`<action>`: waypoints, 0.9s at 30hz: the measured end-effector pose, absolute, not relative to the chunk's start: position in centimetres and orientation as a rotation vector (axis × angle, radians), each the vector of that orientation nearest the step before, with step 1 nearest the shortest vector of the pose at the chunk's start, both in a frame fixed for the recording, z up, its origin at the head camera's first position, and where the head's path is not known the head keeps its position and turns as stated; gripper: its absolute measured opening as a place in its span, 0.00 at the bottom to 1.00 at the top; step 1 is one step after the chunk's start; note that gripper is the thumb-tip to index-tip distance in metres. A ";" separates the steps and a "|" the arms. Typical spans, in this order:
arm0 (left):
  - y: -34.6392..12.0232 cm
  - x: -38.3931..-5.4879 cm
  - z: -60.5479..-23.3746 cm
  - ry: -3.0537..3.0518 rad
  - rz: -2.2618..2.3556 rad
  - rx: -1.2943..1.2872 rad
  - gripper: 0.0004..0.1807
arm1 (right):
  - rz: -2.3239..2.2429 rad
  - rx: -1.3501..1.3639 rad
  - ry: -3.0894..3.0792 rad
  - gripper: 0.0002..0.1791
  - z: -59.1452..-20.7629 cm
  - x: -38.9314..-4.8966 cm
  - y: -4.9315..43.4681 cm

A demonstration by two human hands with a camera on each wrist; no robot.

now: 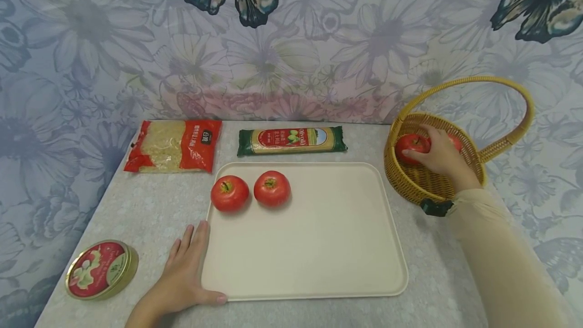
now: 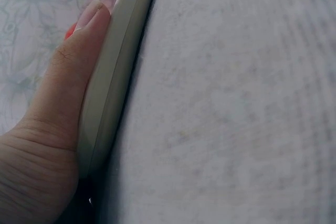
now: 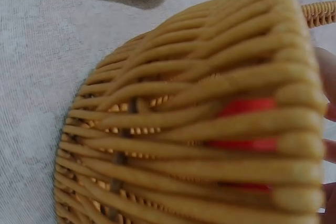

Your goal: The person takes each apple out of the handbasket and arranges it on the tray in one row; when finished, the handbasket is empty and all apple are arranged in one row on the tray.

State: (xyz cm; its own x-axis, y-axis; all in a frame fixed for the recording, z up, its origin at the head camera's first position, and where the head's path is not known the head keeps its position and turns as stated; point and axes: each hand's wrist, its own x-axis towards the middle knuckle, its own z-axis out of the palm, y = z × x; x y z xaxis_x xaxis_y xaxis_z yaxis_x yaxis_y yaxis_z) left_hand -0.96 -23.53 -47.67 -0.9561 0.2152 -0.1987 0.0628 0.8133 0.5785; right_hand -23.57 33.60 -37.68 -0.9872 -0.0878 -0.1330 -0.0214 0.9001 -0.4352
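Observation:
My right hand [image 1: 442, 153] reaches into a yellow wicker basket [image 1: 410, 186], its thumb and fingers around a red apple [image 1: 410, 146]. Another red fruit [image 1: 455, 141] shows partly behind that hand. In the right wrist view the basket's woven wall [image 3: 184, 124] hides most of the hand, with red showing through the gaps. My left hand [image 1: 184, 272] rests at the near left corner of a cream tray [image 1: 319, 247], fingers extended along its edge. The left wrist view shows the thumb [image 2: 68, 77] against the tray's side [image 2: 113, 77]. Two red tomatoes [image 1: 230, 194] sit on the tray's far left.
Behind the tray lie a red-and-clear pasta bag [image 1: 173, 146] and a green-ended spaghetti pack [image 1: 291, 140]. A round red-and-gold tin [image 1: 101, 270] stands at the left. The basket's tall handle [image 1: 505, 140] arches above it. A flowered cloth backs the table.

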 end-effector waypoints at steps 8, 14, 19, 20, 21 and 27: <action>-23.4 -1.0 -47.5 2.743 0.860 0.212 0.89 | -0.656 -0.079 2.898 0.57 -38.6 -24.1 33.9; -23.5 -0.9 -47.6 2.741 0.875 0.205 0.89 | -0.669 -0.052 2.878 0.58 -39.4 -24.3 34.2; -23.5 -1.0 -47.6 2.733 0.863 0.192 0.89 | -0.676 -0.031 2.853 0.59 -39.8 -24.4 34.3; -23.5 -1.0 -47.6 2.732 0.858 0.189 0.89 | -0.674 -0.030 2.851 0.59 -39.9 -24.5 34.3; -23.4 -1.1 -47.6 2.729 0.856 0.185 0.89 | -0.672 -0.032 2.849 0.59 -40.0 -24.5 34.3; -23.4 -1.0 -47.2 2.716 0.869 0.173 0.89 | -0.687 -0.059 2.847 0.59 -40.3 -25.0 34.4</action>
State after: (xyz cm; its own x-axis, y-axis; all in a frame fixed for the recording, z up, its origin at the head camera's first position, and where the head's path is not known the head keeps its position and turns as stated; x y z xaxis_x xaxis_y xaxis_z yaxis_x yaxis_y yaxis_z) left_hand -1.04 -23.37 -47.25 -0.9526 0.1982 -0.2307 0.0273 0.8114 0.5839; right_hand -24.98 34.40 -40.34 -0.9768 -0.0884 -0.1953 0.0104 0.8903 -0.4552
